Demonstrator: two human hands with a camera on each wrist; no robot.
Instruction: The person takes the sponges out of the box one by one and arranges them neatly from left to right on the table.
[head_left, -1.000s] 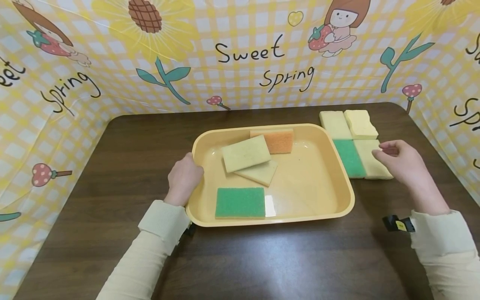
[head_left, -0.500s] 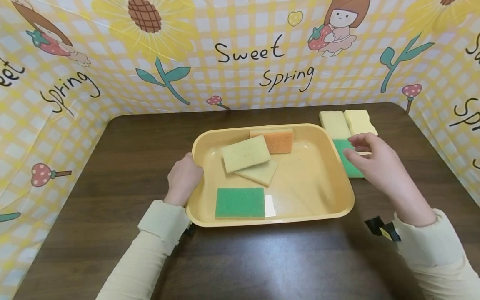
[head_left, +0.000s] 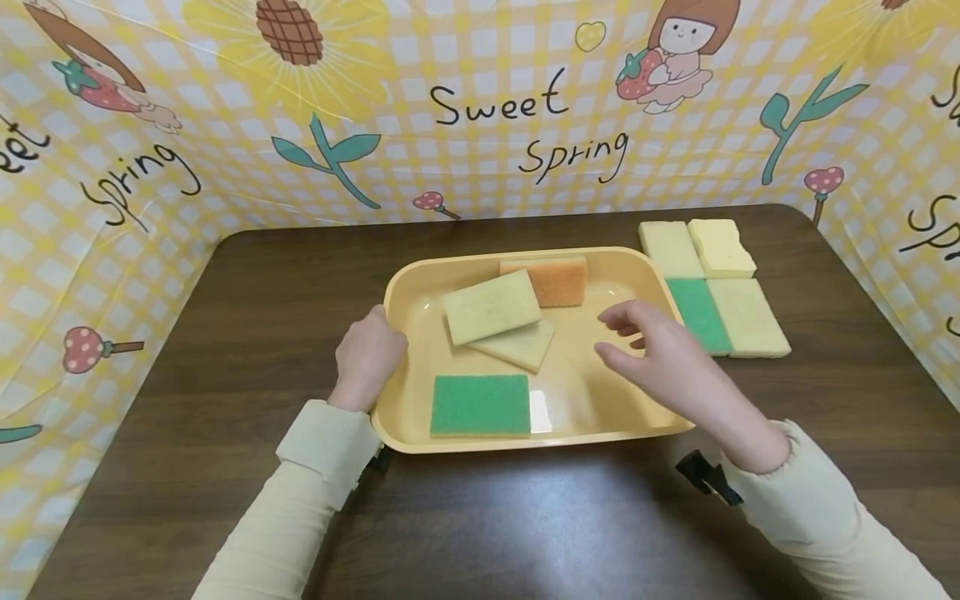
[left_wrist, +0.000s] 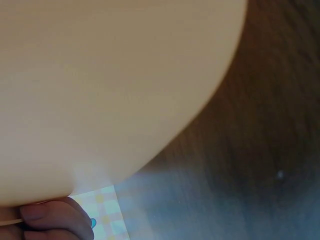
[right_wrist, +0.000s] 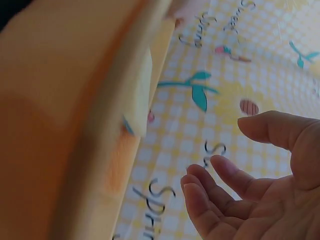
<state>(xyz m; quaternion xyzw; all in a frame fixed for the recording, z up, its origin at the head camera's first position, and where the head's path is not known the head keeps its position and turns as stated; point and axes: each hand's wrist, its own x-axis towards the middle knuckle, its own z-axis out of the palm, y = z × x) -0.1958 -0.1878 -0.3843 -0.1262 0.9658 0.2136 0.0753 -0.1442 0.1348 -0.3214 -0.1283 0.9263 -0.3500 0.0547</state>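
Observation:
My left hand point(head_left: 369, 358) grips the left rim of a pale orange plastic tray point(head_left: 637, 262); in the left wrist view, its curled fingers point(left_wrist: 60, 220) show at the tray's edge. Over the tray's right side hovers my right hand point(head_left: 667, 358), fingers loosely bent and apart, nothing between them. Inside the tray, a cream sponge point(head_left: 492, 307) leans across another cream sponge point(head_left: 528, 346). Behind them an orange-faced sponge point(head_left: 561, 282) stands against the back wall, and a green-faced sponge point(head_left: 480, 405) lies near the front. In the right wrist view the thumb and fingers point(right_wrist: 270, 125) are spread.
Right of the tray, several sponges lie together in a block: a cream one point(head_left: 672, 248), a pale yellow wavy-edged one point(head_left: 722, 248), a green-faced one point(head_left: 699, 315) and another cream one point(head_left: 748, 317). A patterned cloth point(head_left: 510, 50) stands behind the dark wooden table point(head_left: 247, 333).
My right hand has moved left, from above the sponges at the right to above the tray's right side. The left hand, tray and sponges have stayed in place.

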